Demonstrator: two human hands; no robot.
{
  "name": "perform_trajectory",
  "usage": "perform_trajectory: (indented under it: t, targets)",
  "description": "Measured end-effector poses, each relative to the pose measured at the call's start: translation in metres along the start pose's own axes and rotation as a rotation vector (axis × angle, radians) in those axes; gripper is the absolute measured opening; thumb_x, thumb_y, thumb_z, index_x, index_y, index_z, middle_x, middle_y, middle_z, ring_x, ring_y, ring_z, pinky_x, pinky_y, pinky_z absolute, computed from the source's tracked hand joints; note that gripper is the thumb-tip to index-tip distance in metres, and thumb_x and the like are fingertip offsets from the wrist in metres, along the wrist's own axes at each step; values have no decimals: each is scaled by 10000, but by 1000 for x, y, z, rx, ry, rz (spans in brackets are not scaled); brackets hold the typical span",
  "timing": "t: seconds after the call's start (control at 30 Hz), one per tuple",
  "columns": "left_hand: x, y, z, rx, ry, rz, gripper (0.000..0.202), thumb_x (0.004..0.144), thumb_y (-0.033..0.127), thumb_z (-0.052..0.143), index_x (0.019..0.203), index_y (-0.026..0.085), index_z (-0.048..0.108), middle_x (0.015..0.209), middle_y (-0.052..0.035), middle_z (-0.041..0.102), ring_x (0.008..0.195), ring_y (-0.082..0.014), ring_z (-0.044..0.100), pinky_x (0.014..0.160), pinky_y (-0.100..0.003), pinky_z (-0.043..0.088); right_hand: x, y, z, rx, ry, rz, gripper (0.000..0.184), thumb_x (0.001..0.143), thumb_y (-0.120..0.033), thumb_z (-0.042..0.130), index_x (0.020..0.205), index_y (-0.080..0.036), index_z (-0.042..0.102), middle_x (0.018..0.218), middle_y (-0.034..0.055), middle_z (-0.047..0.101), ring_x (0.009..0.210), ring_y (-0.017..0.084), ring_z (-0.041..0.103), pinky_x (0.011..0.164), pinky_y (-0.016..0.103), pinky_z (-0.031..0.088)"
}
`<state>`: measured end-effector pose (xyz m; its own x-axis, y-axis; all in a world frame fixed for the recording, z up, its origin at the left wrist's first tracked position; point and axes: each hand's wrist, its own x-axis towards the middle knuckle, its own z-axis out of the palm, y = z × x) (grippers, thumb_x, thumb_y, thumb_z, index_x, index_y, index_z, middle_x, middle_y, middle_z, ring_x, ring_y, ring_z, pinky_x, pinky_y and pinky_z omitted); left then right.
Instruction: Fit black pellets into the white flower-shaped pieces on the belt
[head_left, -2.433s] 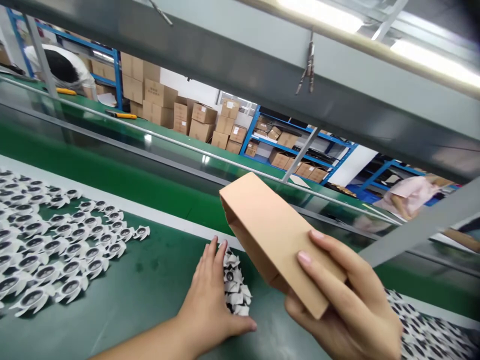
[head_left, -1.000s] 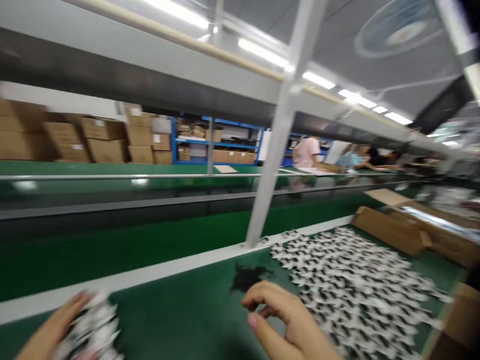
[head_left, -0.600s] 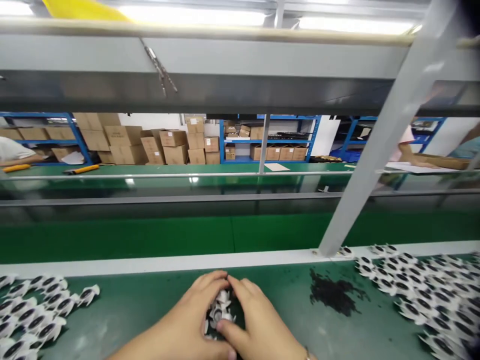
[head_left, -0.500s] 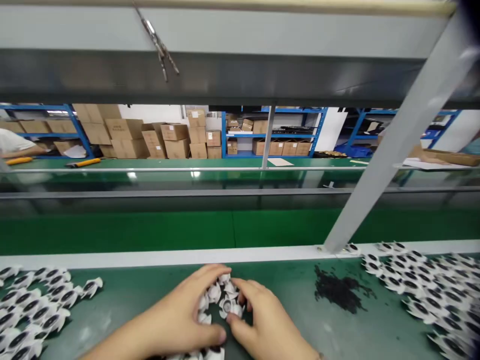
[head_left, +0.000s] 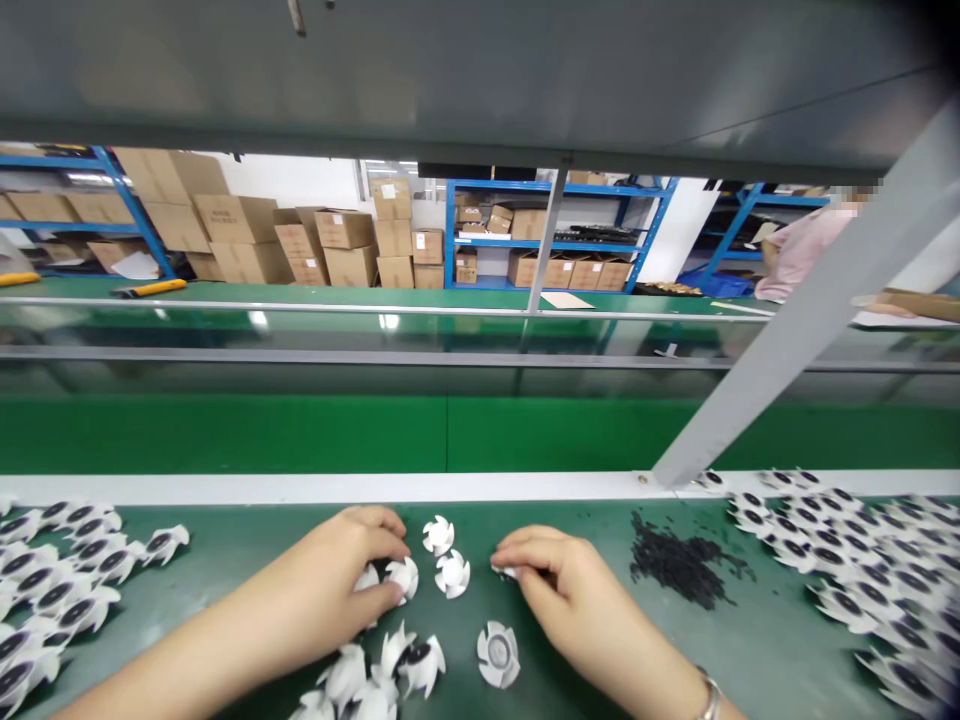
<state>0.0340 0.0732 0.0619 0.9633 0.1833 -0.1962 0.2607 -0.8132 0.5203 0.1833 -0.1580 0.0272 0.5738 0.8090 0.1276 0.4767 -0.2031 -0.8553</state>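
Resting low on the green counter [head_left: 247,560], the left hand [head_left: 341,570] curls around a small white plastic impeller with curved vanes [head_left: 403,578], thumb and fingertips closed on it at the hand's right edge. The right hand [head_left: 559,590] lies across from it, its fingers pinched shut on another small white piece [head_left: 504,571] that is mostly hidden, so what it is cannot be told. Between the two hands sit two loose white impellers [head_left: 445,556], one just beyond the other, closer to the left hand's fingertips than to the right's. A single impeller lying flat [head_left: 498,655] sits nearer the body, just inside the right wrist, and a small heap of the same parts [head_left: 371,680] lies under the left forearm. Outward of the right hand spreads a patch of black granules [head_left: 679,562].
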Motion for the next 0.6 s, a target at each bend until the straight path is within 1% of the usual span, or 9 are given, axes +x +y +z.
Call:
perform_trajectory:
  t: [0.07, 0.13, 0.2, 0.23, 0.3, 0.37, 0.47, 0.53, 0.6]
  targets:
    - [-4, 7, 1, 31, -8, 15, 183, 815, 273, 568, 959, 288, 681, 1169, 14, 576, 1095, -202, 537, 988, -324, 402, 2, 3, -5, -59, 14, 49, 322, 891, -209, 439, 1001, -213, 743, 1004, 33, 665, 941, 195, 628, 878, 299, 495]
    - [-4, 11, 6, -2, -14, 18, 168, 773, 215, 564, 920, 255, 634, 1008, 22, 602, 939, -172, 559, 838, -278, 422, 5, 8, -9, -103, 11, 125, 330, 923, -233, 416, 1039, -197, 723, 853, 32, 668, 778, 198, 643, 717, 293, 513]
    - [-2, 12, 11, -16, 0, 71, 120, 769, 159, 544, 866, 217, 585, 912, 22, 584, 840, -150, 540, 748, -254, 398, 6, 12, -12, -136, 6, 168, 329, 918, -221, 407, 995, -177, 724, 750, 28, 646, 650, 196, 618, 599, 287, 483]
    - [-2, 13, 13, 12, 23, 128, 99, 785, 130, 524, 843, 199, 565, 906, 15, 574, 833, -145, 530, 740, -251, 387, 6, 12, -13, -159, 6, 173, 321, 898, -196, 414, 946, -169, 730, 755, 34, 640, 648, 197, 611, 595, 290, 474]
    - [-3, 15, 13, 131, 50, 252, 107, 812, 85, 493, 814, 178, 546, 931, 1, 564, 856, -150, 515, 758, -261, 376, 4, 9, -14, -214, 29, 151, 306, 857, -147, 433, 911, -160, 733, 867, 58, 633, 752, 212, 611, 687, 316, 482]
    - [-10, 22, 9, 249, 17, 304, 121, 820, 84, 488, 799, 183, 554, 918, 0, 565, 877, -168, 505, 768, -284, 368, 0, 0, -11, -266, 61, 84, 296, 864, -133, 448, 979, -160, 719, 963, 70, 599, 856, 225, 584, 778, 345, 471]
    - [-25, 40, 0, 211, -72, 229, 41, 857, 235, 568, 864, 243, 608, 911, 12, 575, 903, -182, 519, 784, -300, 383, -5, -20, 3, -312, 59, -84, 226, 916, -147, 499, 1045, -175, 683, 986, 62, 564, 938, 228, 530, 842, 360, 448]
    - [-32, 51, -1, 193, -139, 138, 216, 796, 388, 705, 969, 281, 631, 972, 9, 582, 944, -206, 537, 816, -314, 400, -3, -29, 16, -370, 57, -134, 189, 919, -153, 573, 1081, -166, 670, 1001, 70, 554, 982, 248, 497, 878, 390, 431]
    - [-34, 55, 2, 258, -233, 87, 400, 675, 415, 823, 1003, 281, 637, 1004, 0, 586, 960, -238, 551, 825, -335, 403, 1, -33, 29, -441, 68, -104, 209, 905, -191, 660, 1109, -144, 663, 1035, 96, 546, 1009, 286, 474, 898, 444, 413]
